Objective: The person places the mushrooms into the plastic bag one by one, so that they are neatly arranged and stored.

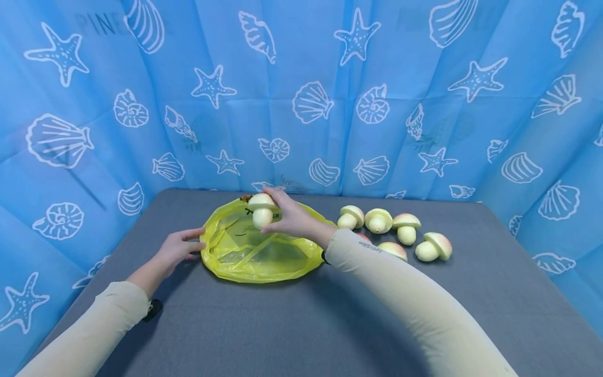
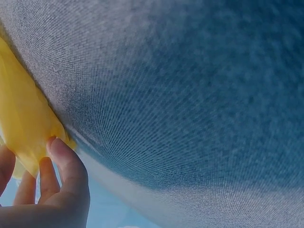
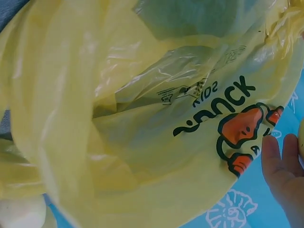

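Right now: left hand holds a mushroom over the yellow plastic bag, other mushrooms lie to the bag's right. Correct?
Not left: the head view shows the right hand holding the mushroom over the yellow plastic bag. The other mushrooms do lie to its right.

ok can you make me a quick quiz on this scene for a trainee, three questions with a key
1. Which hand holds the raised toy mushroom?

2. True or false: the mouth of the yellow bag is closed.

3. The left hand is touching:
a) the curtain
b) the yellow bag
c) a mushroom lying on the table

Key:
1. The right hand.
2. False; the mouth is spread open.
3. b
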Demonstrator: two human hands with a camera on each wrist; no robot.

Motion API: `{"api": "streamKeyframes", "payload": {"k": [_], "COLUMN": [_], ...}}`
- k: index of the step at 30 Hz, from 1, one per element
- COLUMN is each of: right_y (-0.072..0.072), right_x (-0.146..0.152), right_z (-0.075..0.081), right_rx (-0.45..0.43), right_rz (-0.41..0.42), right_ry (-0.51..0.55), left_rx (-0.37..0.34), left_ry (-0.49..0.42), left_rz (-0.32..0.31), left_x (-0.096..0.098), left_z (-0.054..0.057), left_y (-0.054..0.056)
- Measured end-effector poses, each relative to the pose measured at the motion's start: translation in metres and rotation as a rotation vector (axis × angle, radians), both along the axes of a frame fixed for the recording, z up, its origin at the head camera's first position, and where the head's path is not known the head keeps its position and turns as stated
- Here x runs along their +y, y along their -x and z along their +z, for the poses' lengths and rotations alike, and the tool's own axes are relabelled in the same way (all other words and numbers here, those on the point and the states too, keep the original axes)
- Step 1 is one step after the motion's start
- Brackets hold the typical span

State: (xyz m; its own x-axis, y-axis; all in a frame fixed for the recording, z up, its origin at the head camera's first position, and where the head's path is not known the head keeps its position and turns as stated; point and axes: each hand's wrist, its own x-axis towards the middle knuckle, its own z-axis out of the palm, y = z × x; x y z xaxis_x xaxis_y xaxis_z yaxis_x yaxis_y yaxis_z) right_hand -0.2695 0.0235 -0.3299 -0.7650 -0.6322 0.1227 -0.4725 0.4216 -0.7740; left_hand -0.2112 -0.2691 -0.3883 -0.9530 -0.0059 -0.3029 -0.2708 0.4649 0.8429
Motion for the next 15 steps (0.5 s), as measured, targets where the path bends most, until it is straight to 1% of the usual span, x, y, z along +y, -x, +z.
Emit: {"api": "streamKeyframes", "payload": {"k": [7, 13, 15], "right_y": [0.003, 0.007, 0.008], "right_x": [-0.011, -0.018, -0.020], "right_z": [-0.003, -0.007, -0.008], "right_rx": [0.001, 0.012, 0.002], "right_rz": [0.001, 0.003, 0.009], "right_ry": [-0.017, -0.026, -0.030], "left_rx": [-0.004, -0.007, -0.008], "left_ry": [0.001, 0.007, 0.008], "left_rz": [0.018, 0.021, 0.019], "left_x": [0.000, 0.000, 0.000], "left_z": [-0.001, 0.000, 0.000], "left_y": [-0.001, 0.000, 0.000]}}
